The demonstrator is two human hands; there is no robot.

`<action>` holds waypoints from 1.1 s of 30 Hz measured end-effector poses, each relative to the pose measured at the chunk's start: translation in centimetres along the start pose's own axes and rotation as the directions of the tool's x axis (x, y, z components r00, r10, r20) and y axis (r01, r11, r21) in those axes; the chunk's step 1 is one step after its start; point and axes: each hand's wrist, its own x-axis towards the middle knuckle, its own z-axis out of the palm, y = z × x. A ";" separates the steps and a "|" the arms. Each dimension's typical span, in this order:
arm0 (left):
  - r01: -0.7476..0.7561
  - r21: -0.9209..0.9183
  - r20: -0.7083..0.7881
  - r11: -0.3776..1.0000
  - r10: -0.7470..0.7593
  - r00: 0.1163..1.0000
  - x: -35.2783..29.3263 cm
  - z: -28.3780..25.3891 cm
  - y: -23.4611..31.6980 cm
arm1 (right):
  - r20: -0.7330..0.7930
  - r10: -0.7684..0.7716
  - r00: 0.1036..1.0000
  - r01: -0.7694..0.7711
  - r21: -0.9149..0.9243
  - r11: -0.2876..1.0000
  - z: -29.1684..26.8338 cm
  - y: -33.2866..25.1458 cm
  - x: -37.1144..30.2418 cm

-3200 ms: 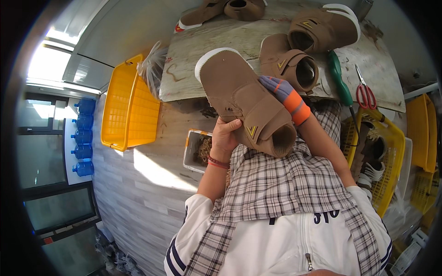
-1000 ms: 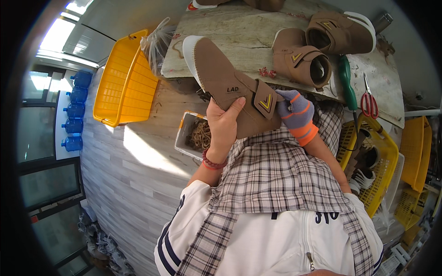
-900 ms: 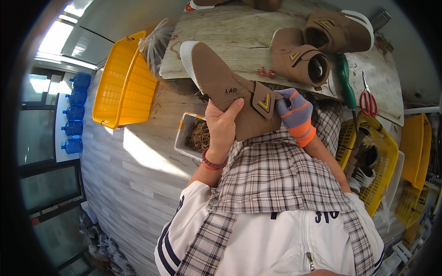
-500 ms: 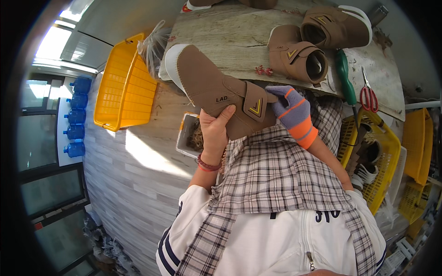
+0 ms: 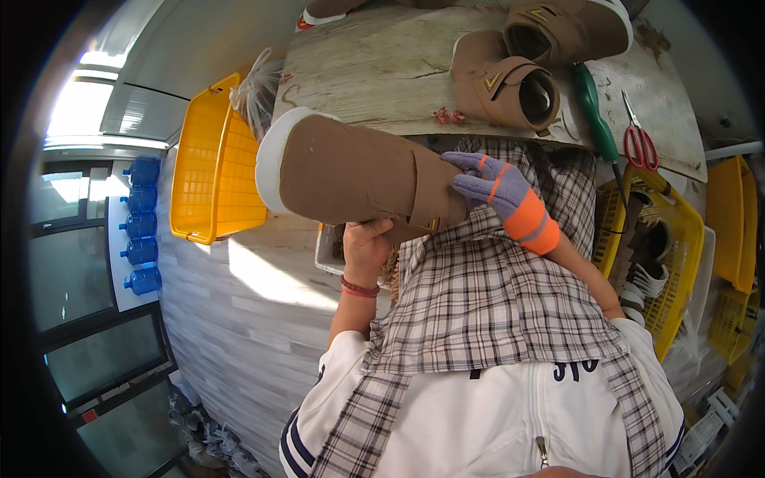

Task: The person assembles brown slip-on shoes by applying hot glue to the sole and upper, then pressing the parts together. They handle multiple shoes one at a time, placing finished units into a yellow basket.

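Note:
A brown ankle boot [image 5: 351,171] with a white sole edge and a strap hangs over the front edge of the table, its toe pointing left. My bare left hand [image 5: 368,243], a red band at the wrist, grips the boot from below at mid-foot. At the boot's ankle end is my right hand [image 5: 498,191], in a grey-purple and orange glove. Its fingers are stretched out and touch the upper by the collar; its thumb cannot be made out. A matching boot [image 5: 486,84] stands on the table, beside another brown boot [image 5: 550,36] farther back.
The worn wooden table [image 5: 358,84] carries a green-handled tool [image 5: 596,111] and red-handled scissors [image 5: 640,143]. At right a yellow basket [image 5: 677,263] contains shoes. Another yellow basket [image 5: 215,159] is at left, by a plastic bag [image 5: 259,88]. Blue water bottles [image 5: 142,227] line the wall.
The boot has rolled in my left hand, turning its front upward and its strap emblem down toward me. My right hand has let go of the strap end, its fingers now extended along the ankle.

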 end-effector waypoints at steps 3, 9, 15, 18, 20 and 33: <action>0.074 0.032 -0.020 0.997 -0.073 0.997 -1.3 0.2 -0.4 | 0.006 -0.009 1.000 0.010 -0.159 0.987 -0.7 1.1 0.5; 0.191 0.246 0.058 0.950 -0.211 0.976 -4.4 -3.1 -1.2 | 0.063 0.218 0.974 -0.215 -0.051 0.975 -2.0 2.2 -0.2; 0.235 0.106 -0.055 0.966 -0.230 0.972 -6.0 -0.2 -2.3 | 0.120 0.338 0.933 -0.337 -0.027 0.941 -2.9 1.6 -0.8; 0.277 0.121 -0.082 0.953 -0.268 0.960 -6.0 0.8 -2.2 | 0.114 0.190 0.975 -0.192 0.005 0.981 -3.3 2.0 -0.9; 0.234 0.126 -0.108 0.964 -0.222 0.969 -5.9 0.9 -2.7 | 0.109 0.143 0.984 -0.150 0.063 0.987 -3.5 2.1 -1.3; 0.142 0.010 -0.167 0.990 -0.138 0.976 -4.1 3.6 -3.4 | -0.100 0.161 0.982 -0.168 -0.068 0.983 -2.2 7.2 -0.8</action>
